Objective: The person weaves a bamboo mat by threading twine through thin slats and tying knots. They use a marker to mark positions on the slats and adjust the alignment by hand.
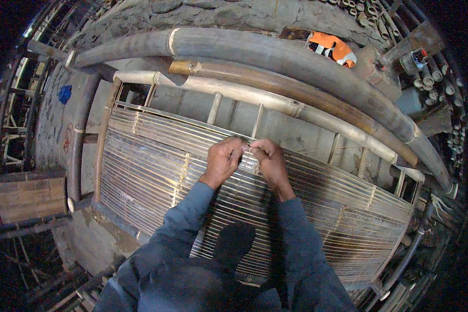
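Observation:
My left hand [223, 160] and my right hand [270, 165] meet at the far side of a bamboo slat panel [145, 171]. Fingers and thumbs of both are pinched together, almost touching, just above a cross-row of lashings on the slats. What lies between the fingertips is too small to make out. Thin pale strands show close by the right hand. The panel's long narrow slats run side by side within a bamboo frame. Beyond the hands, the frame's pale far pole [234, 93] joins short upright bamboo pegs [215, 108].
Behind the frame lie a brown bamboo pole [275, 83] and a thick grey one [234, 44]. An orange and white bag [333, 48] rests beyond them. At the left stands a woven bamboo seat [30, 199]; a blue scrap [65, 94] lies on the floor. Cut bamboo [426, 78] is piled right.

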Demonstrator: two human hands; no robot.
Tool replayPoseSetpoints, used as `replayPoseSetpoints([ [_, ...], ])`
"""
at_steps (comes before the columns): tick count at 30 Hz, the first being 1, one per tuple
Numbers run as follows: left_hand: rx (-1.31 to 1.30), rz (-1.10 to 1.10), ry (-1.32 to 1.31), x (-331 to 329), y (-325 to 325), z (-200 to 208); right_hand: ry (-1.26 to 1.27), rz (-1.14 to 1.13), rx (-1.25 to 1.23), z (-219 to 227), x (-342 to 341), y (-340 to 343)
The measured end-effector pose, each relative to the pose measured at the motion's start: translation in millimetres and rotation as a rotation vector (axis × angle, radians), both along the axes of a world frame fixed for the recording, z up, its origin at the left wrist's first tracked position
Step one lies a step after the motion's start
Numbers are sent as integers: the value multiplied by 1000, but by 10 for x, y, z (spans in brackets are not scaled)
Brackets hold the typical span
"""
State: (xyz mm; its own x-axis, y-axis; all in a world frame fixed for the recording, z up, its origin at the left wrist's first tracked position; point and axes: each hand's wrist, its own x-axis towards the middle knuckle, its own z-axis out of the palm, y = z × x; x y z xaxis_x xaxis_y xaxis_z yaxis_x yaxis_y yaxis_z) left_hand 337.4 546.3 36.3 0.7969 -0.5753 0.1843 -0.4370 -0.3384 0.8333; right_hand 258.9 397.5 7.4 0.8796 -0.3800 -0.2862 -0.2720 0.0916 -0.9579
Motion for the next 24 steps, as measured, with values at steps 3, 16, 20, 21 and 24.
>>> replayPoseSetpoints([
  [3, -74, 115, 262, -41, -15, -23, -109, 36, -312, -58, -258, -67],
  [16, -225, 208, 1017, -561, 22, 33, -13, 38, -72, 547, -814, 318],
  [20, -347, 290, 1258, -554, 40, 107, 22, 34, -70, 603, -886, 373],
  [21, -350, 292, 1279, -544, 38, 112, -12, 19, -46, 612, -896, 394],
  [24, -379, 313, 1349, -531, 13, 80, -39, 45, -69, 666, -894, 477],
])
